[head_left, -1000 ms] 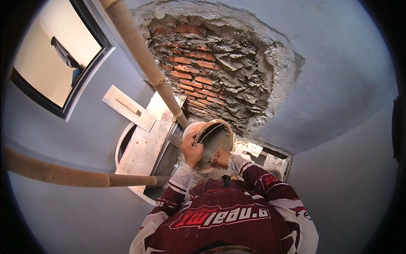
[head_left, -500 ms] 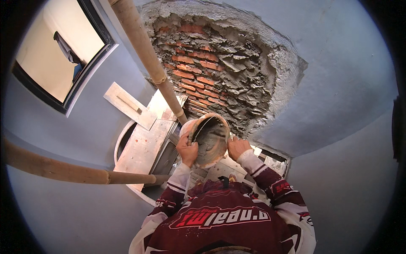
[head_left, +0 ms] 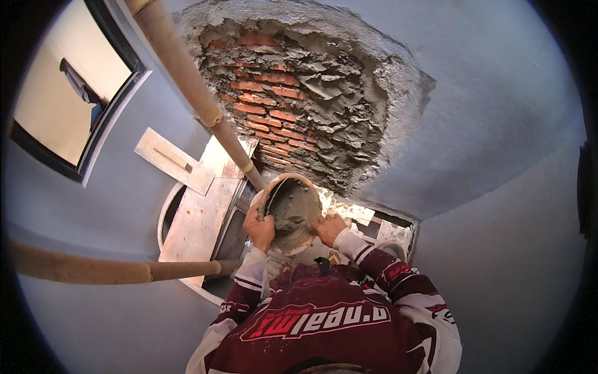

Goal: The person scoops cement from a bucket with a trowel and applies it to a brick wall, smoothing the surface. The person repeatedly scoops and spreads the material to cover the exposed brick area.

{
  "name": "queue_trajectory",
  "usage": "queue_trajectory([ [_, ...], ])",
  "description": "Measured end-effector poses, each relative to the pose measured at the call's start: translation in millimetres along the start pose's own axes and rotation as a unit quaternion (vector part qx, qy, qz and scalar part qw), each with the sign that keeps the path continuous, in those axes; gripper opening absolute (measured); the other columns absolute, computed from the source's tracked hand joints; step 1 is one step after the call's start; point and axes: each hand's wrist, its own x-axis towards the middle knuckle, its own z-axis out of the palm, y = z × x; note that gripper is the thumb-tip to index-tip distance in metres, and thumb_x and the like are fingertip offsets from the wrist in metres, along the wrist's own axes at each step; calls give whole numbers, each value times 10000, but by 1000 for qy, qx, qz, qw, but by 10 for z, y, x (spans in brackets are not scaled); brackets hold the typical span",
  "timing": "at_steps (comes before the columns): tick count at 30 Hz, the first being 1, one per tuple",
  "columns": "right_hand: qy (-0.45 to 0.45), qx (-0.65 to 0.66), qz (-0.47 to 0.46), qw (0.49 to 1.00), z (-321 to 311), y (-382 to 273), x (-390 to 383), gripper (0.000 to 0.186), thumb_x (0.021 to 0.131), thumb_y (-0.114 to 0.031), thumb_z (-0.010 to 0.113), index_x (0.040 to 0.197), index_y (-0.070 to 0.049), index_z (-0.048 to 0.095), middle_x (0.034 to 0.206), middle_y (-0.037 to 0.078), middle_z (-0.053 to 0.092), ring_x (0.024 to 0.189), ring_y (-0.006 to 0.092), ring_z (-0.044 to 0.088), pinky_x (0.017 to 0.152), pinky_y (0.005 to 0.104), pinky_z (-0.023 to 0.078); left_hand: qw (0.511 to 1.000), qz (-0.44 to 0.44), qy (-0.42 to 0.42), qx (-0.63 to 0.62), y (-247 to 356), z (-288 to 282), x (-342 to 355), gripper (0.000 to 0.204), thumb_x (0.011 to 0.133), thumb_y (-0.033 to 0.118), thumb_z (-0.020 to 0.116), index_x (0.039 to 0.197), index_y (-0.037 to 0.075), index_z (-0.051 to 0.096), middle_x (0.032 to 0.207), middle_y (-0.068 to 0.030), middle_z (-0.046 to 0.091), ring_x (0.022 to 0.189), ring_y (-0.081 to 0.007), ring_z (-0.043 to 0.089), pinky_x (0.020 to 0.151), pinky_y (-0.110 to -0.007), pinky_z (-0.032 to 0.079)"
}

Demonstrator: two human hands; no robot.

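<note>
A mortar-stained bucket (head_left: 263, 206) is tilted in front of my chest, its mouth toward me, with wet grey mortar (head_left: 289, 218) inside and a thin wire handle lying across the opening. My left hand (head_left: 259, 229) grips the bucket's left side, thumb at the rim. At the right rim, my right hand (head_left: 330, 229) is closed on the edge; its fingertips are partly hidden. Beyond the bucket, a broken-out wall patch (head_left: 274, 106) shows orange bricks on the left and rough grey mortar on the right.
Two bamboo poles (head_left: 208, 112) cross the left side, one running close to the bucket. A wooden float (head_left: 174, 161) lies on a board (head_left: 198, 221) at the left. Behind it is a dark-framed window (head_left: 75, 87). A round container (head_left: 392, 249) stands beyond my right forearm.
The bucket and both hands have shifted left and slightly toward me in the picture. The bucket's mouth now faces me more, showing more mortar. The whole view has also shifted a little.
</note>
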Motion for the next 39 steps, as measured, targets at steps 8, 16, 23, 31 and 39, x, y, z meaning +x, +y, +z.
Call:
queue_trajectory([
  [8,-95,29,190,977,-551,91,226,242,880,-212,537,982,-62,697,926,153,716,843,298,706,740,458,551,996,82,-15,12,162,116,-30,341,663,-12,595,994,-59,664,1055,-163,671,964,-243,652,861,-301,478],
  [16,-107,438,108,886,480,-135,35,481,833,-516,650,978,-58,683,884,216,688,840,393,667,759,442,512,997,65,-39,13,-30,160,-33,343,671,-40,596,1008,-72,647,1046,-148,673,955,-235,650,863,-302,481],
  [23,-96,300,198,928,198,435,-332,445,852,-480,637,1069,-92,628,922,214,681,900,409,649,784,479,504,968,-173,19,-182,-372,397,-245,369,739,-76,569,1107,-73,592,930,-64,658,782,-119,608,709,-240,479],
  [31,-144,316,97,933,19,720,-563,295,808,-310,668,959,-59,632,758,197,656,795,353,675,700,457,507,908,-355,146,-166,-1167,661,-1135,96,736,-57,577,815,-3,568,662,14,479,556,-103,453,481,-301,345],
  [39,-260,558,305,727,404,2135,-138,154,877,-164,649,950,-47,717,718,57,674,505,120,588,457,277,473,879,-404,239,-81,-998,295,-1700,216,706,-72,594,704,75,436,668,27,473,555,-92,442,494,-266,347],
])
